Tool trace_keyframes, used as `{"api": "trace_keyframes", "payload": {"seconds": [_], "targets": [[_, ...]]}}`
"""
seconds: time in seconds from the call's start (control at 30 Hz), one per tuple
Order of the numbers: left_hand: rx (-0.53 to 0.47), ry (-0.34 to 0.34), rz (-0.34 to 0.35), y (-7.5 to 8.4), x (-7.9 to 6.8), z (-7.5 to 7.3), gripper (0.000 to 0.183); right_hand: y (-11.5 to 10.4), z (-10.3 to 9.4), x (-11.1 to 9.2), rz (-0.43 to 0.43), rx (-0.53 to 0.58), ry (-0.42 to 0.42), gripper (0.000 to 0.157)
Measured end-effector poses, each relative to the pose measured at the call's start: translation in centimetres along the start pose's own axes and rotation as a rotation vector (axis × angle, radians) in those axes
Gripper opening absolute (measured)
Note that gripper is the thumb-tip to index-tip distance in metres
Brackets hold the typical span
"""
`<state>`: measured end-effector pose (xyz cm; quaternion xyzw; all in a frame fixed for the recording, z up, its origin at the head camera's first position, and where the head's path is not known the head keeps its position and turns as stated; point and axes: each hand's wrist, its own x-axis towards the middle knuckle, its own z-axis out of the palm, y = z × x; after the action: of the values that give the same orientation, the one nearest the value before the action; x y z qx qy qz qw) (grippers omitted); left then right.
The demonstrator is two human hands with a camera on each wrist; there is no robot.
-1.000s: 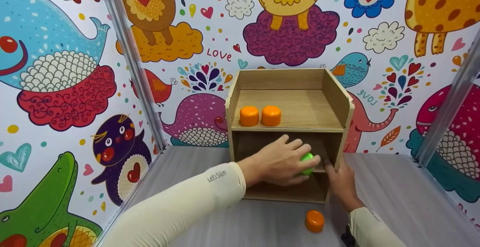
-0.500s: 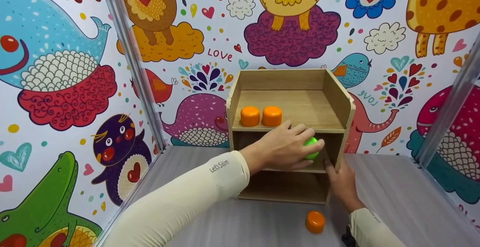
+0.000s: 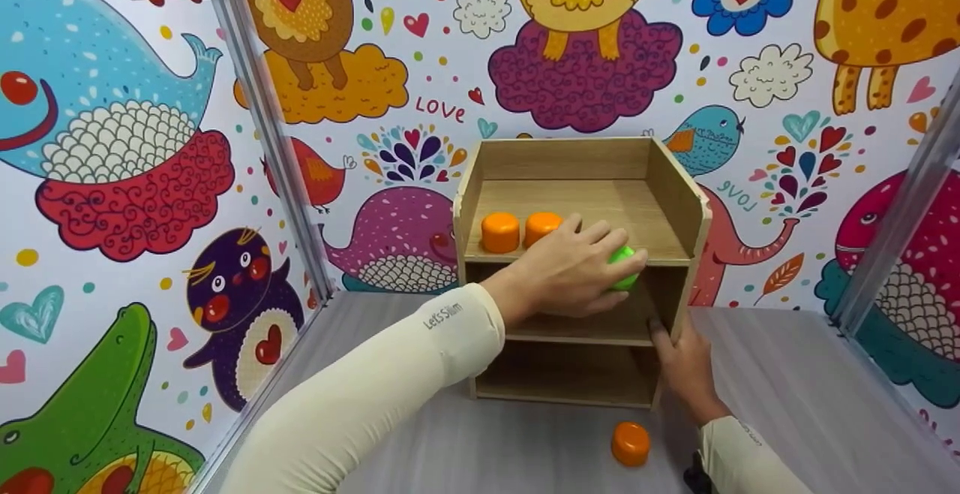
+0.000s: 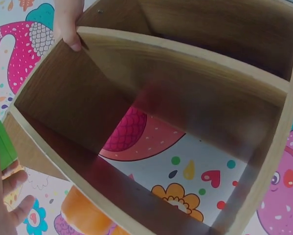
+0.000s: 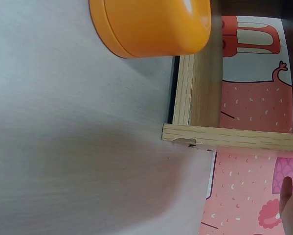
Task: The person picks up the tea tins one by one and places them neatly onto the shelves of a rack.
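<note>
My left hand (image 3: 571, 272) holds a bright green piece (image 3: 624, 267) in front of the top shelf's edge. Fingers cover much of it; a flat green side (image 4: 3, 144) shows in the left wrist view. My right hand (image 3: 684, 362) grips the right side panel of the wooden shelf unit (image 3: 600, 197), its thumb against the inner face. Two orange rounded cylinders stand on the top shelf: the left one (image 3: 500, 233) in full view, the right one (image 3: 541, 228) partly behind my left hand. In the right wrist view, only a few fingers (image 5: 285, 193) of my right hand show.
Another orange cylinder (image 3: 630, 444) sits on the grey tabletop (image 3: 795, 396) before the unit, appearing large (image 5: 156, 24) in the right wrist view. Raised wooden sides border the top shelf. Cartoon-printed walls (image 3: 420, 51) enclose the back and sides.
My left hand has lifted the green piece from in front of the middle compartment up to the top shelf's edge. My right hand has kept its place on the side panel.
</note>
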<state>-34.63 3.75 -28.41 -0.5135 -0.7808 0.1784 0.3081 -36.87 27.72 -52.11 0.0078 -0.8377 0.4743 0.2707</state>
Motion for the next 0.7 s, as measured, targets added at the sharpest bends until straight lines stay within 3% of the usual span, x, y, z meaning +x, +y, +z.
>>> {"api": "trace_keyframes", "payload": {"seconds": [0.7], "targets": [[0.010,-0.023,-0.175,-2.9,1.1,1.0,0.050,-0.1,0.0,-0.1,0.039,0.003,-0.029,0.062]]}}
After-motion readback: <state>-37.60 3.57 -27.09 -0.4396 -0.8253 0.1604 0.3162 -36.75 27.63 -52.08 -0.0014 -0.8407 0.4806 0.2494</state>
